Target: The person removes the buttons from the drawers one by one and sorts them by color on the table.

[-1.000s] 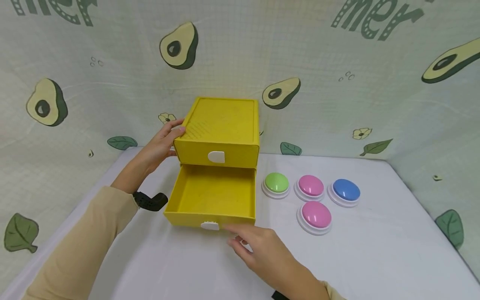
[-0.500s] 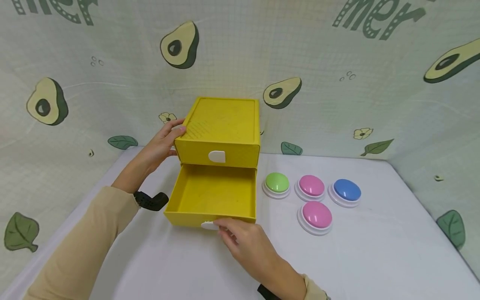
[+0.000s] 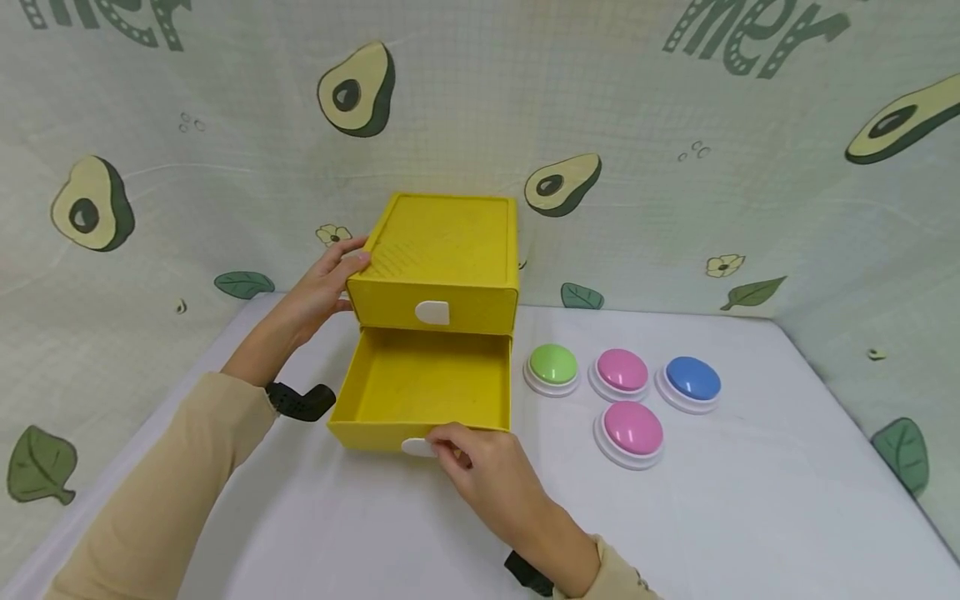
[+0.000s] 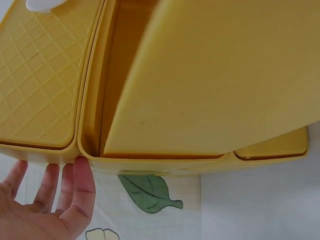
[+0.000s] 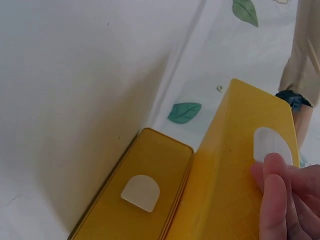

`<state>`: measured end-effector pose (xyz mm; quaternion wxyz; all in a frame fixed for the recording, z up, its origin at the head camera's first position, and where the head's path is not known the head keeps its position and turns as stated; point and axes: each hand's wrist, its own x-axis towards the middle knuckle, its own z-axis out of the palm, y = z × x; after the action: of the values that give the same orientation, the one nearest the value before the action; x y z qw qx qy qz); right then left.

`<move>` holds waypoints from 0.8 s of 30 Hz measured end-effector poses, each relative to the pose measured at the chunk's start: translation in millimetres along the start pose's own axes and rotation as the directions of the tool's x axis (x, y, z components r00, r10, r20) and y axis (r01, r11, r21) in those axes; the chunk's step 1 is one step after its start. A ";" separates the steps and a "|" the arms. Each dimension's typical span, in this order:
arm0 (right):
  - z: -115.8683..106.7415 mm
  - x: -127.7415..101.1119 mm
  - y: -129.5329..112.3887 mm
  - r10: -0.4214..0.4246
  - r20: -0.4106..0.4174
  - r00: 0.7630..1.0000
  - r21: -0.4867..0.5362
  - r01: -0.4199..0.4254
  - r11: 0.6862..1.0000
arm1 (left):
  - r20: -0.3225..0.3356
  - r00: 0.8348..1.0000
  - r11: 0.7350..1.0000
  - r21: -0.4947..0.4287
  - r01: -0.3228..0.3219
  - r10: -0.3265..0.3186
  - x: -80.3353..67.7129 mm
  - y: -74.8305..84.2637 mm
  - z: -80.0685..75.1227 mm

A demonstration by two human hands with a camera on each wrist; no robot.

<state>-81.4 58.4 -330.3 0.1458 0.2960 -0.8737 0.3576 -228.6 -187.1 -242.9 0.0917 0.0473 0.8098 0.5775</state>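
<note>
A yellow drawer cabinet [image 3: 450, 237] stands on the table, its middle drawer [image 3: 427, 379] pulled far out with nothing inside. My left hand [image 3: 318, 292] steadies the cabinet's left side, fingertips touching the wall near the top drawer [image 4: 37, 75]. On the pulled drawer's front is a white handle [image 5: 270, 142]; thumb and fingers of my right hand [image 3: 487, 475] pinch its right end. The top drawer's white handle [image 3: 432, 313] and the bottom drawer's white handle [image 5: 141, 192] are both untouched, and these two drawers are closed.
Right of the cabinet are several round push buttons on white bases: a green button [image 3: 553, 365], a pink button [image 3: 622, 369], a blue button [image 3: 693, 379] and, nearer me, a second pink button [image 3: 633, 428]. An avocado-print cloth [image 3: 465, 100] hangs behind the white table [image 3: 750, 500].
My right hand has come left and slightly up from beside the middle drawer's handle and now pinches it. My left hand, the drawer and the buttons look unmoved.
</note>
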 end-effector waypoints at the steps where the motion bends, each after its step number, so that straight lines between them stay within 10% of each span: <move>1: -0.2 0.7 -0.1 0.006 0.003 1.000 -0.002 -0.006 1.000 | -0.001 1.000 1.000 0.001 0.000 0.000 0.0 0.0 0.0; 24: 2.1 24.0 14.2 0.025 -0.058 0.998 -0.009 -0.026 1.000 | -0.002 1.000 1.000 0.004 0.008 -0.008 -1.6 0.0 0.4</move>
<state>-109.0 55.0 -328.2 0.1682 0.2736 -0.8745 0.3634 -226.9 -187.0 -242.9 0.0932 0.0437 0.8114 0.5754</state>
